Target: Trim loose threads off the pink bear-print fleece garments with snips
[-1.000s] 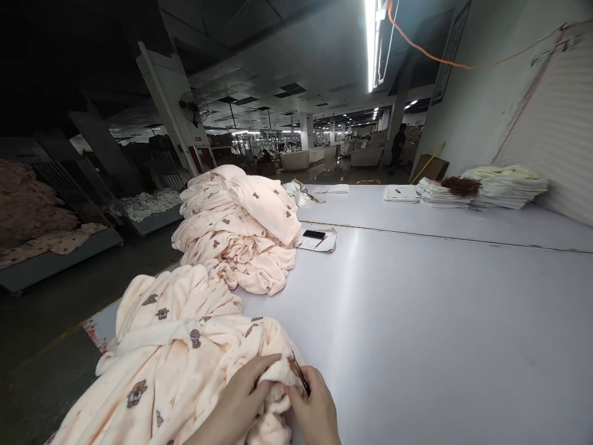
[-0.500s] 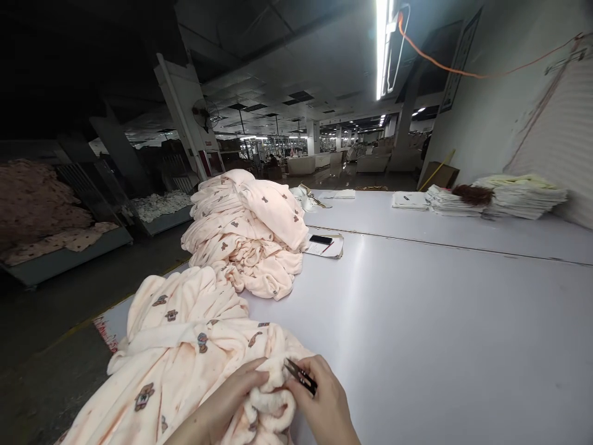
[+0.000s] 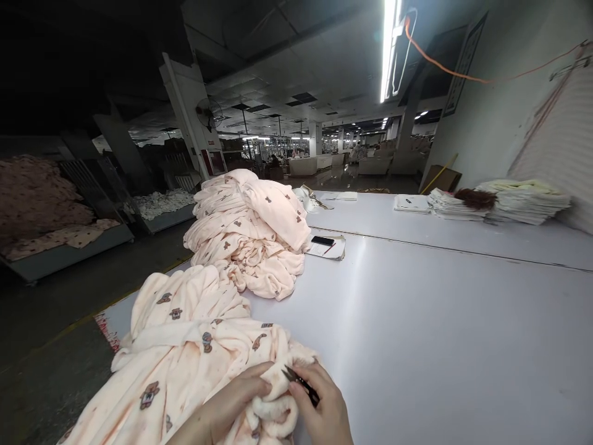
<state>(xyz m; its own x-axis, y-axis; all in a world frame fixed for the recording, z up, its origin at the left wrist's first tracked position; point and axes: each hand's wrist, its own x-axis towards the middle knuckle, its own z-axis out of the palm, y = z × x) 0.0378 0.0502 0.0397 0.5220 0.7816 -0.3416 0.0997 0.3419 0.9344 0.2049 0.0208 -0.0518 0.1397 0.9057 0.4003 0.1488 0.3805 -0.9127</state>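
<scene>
A pale pink fleece garment [image 3: 185, 358] with printed bears lies bunched along the table's near left side. My left hand [image 3: 241, 392] pinches a fold of it, thumb on top, near the bottom centre. In my right hand [image 3: 322, 395] is a pair of black thread snips [image 3: 303, 386], held between thumb and fingers with the blades pointing up and left. The blade tips are at the fleece, just right of my left thumb. A rolled edge of the fabric hangs below both hands.
A pile of the same pink fleece [image 3: 250, 235] stands behind. Beside it a phone [image 3: 323, 241] lies on a clipboard with papers [image 3: 336, 249]. Folded white cloths [image 3: 528, 201] are stacked at the far right of the white table [image 3: 440, 321]. Carts with fabric [image 3: 60, 238] stand left.
The snips have tipped lower in my right hand, whose fingers have closed further over them. My left hand keeps its pinch on the fleece. The view has shifted slightly.
</scene>
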